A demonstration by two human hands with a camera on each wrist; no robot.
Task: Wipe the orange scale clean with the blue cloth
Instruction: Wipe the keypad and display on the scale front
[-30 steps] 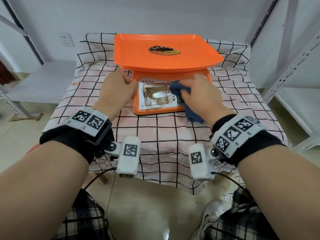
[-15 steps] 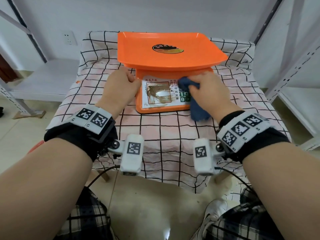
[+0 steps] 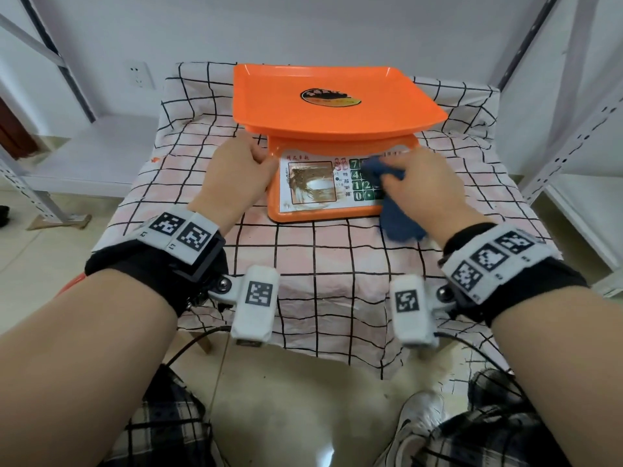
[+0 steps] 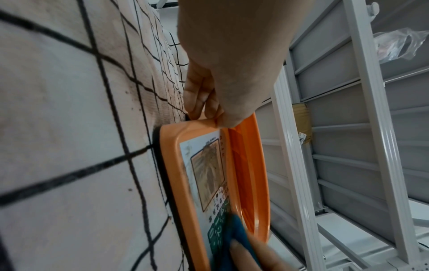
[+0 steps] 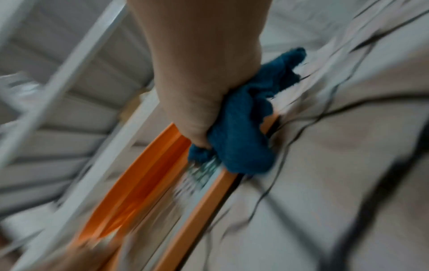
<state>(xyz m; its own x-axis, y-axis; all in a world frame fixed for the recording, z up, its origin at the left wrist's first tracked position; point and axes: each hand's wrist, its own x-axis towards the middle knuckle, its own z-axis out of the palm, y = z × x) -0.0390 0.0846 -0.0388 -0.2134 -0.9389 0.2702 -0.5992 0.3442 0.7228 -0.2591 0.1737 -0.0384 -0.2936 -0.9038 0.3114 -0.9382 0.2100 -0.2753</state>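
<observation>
The orange scale (image 3: 337, 106) stands on the checked tablecloth, its front panel (image 3: 313, 187) smeared brown over the display. My left hand (image 3: 242, 170) grips the scale's left side, fingers curled round the base edge (image 4: 199, 102). My right hand (image 3: 414, 183) holds the bunched blue cloth (image 3: 397, 217) and presses it on the green keypad at the panel's right. In the left wrist view the blue cloth (image 4: 234, 238) covers the keys at the panel's end. The blurred right wrist view shows the blue cloth (image 5: 241, 139) gripped in my fist against the scale's orange edge (image 5: 204, 207).
A pink and white checked cloth (image 3: 320, 264) covers the small table. White metal shelving (image 3: 580, 136) rises at the right, and more shelving (image 3: 40, 183) stands at the left. A wall socket (image 3: 139, 75) sits behind. My legs and a shoe (image 3: 418, 429) are below the table's front edge.
My right hand has slid the cloth rightward across the panel, from the display's edge to the keypad, uncovering the number keys. The left hand has kept its hold on the scale.
</observation>
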